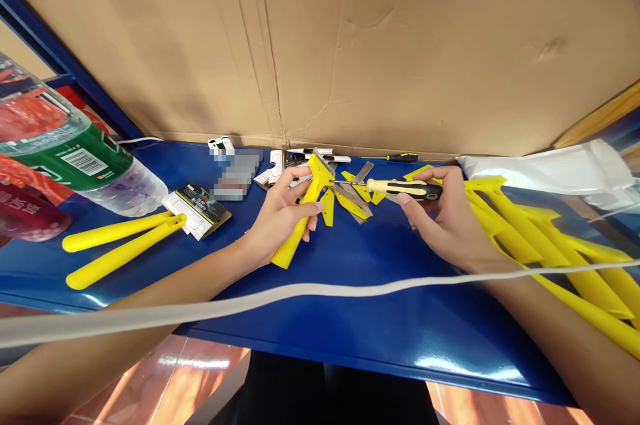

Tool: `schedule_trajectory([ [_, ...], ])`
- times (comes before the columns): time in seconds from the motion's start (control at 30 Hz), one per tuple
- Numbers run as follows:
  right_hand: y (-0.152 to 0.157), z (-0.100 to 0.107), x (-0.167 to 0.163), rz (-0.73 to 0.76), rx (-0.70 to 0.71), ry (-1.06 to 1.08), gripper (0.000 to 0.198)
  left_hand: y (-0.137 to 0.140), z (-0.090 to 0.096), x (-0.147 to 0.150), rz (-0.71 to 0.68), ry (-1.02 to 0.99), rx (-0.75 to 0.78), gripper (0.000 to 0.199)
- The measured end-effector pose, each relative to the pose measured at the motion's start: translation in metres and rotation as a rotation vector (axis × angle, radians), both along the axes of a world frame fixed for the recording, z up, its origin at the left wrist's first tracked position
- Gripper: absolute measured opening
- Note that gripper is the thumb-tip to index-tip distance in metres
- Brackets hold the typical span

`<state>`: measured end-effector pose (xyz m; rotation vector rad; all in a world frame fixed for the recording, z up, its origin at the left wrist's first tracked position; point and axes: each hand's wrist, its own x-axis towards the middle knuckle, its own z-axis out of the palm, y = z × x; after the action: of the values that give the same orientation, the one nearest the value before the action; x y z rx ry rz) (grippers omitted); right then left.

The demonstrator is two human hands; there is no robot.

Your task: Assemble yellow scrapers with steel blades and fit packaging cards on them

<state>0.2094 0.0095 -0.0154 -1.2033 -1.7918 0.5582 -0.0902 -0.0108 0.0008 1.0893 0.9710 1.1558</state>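
Note:
My left hand (280,212) is closed round the handle of a yellow scraper (287,248), its wide head tilted up and away from me. In my right hand (453,222) is a screwdriver (387,186) with a cream and black handle, held almost level. Its shaft points left, and the tip meets the scraper's head; a screw there is too small to make out. Just behind and below the screwdriver lie loose yellow plates (327,206) and grey metal blades (367,170) in a heap on the blue table (360,298).
Several yellow scraper handles (530,225) are piled at right, by a white plastic bag (540,168). Two yellow handled pieces (120,255) and a printed card (197,205) lie left, near a large bottle (75,152). A pale cord (310,290) crosses in front of my forearms. Cardboard (400,45) stands behind.

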Motion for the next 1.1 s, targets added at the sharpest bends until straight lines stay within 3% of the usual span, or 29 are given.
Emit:
schedule_trajectory([
  [0.13,-0.0015,0.0024,0.0002,0.026,0.044,-0.059,0.049,0.0007,0.0003,0.0002,0.013,0.001,-0.009,0.061],
  [0.33,0.0004,0.0055,0.0038,-0.029,-0.060,-0.123,0.050,0.0004,0.0006,0.0001,0.021,0.009,-0.021,0.061],
  [0.57,-0.0002,0.0044,-0.0013,0.040,-0.043,0.023,0.056,0.0006,-0.0007,0.0001,0.009,0.001,-0.021,0.061],
  [0.73,-0.0021,0.0032,0.0006,0.050,0.002,-0.067,0.054,0.0011,-0.0010,-0.0007,0.015,0.007,-0.021,0.062],
  [0.97,0.0042,0.0017,0.0061,-0.008,-0.063,-0.211,0.054,0.0022,0.0000,-0.0016,0.031,0.006,-0.024,0.065],
  [1.1,0.0046,0.0024,0.0031,0.006,-0.099,-0.160,0.051,0.0024,0.0004,-0.0013,0.030,0.013,-0.030,0.066],
])
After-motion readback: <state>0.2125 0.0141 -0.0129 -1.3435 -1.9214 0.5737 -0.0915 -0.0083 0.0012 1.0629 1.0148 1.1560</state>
